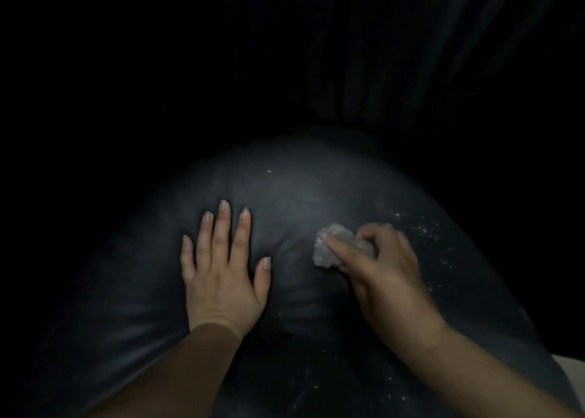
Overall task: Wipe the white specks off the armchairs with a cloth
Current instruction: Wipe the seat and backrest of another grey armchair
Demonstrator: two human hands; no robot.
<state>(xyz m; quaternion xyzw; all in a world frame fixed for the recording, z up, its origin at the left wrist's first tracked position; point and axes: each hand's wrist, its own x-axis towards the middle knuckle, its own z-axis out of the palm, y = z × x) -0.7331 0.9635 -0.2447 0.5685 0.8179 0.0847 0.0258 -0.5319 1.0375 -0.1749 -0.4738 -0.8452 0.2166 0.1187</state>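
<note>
Wiping under way on the dark armchair cushion, with plenty of specks left.

The right hand (384, 270) has its grip clenched around a crumpled pale cloth (340, 246), pressed to the middle of the armchair (133, 291) cushion; the left hand (221, 272) lies flat and released, bracing it. The middle looks mostly clean, but white specks (425, 229) are scattered toward the right edge and near corner, one lone speck (269, 171) sits toward the far edge. Other armchairs are not visible.

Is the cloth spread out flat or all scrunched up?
Scrunched up. The cloth is a crumpled wad in the right hand, pressed on the dark armchair.
</note>
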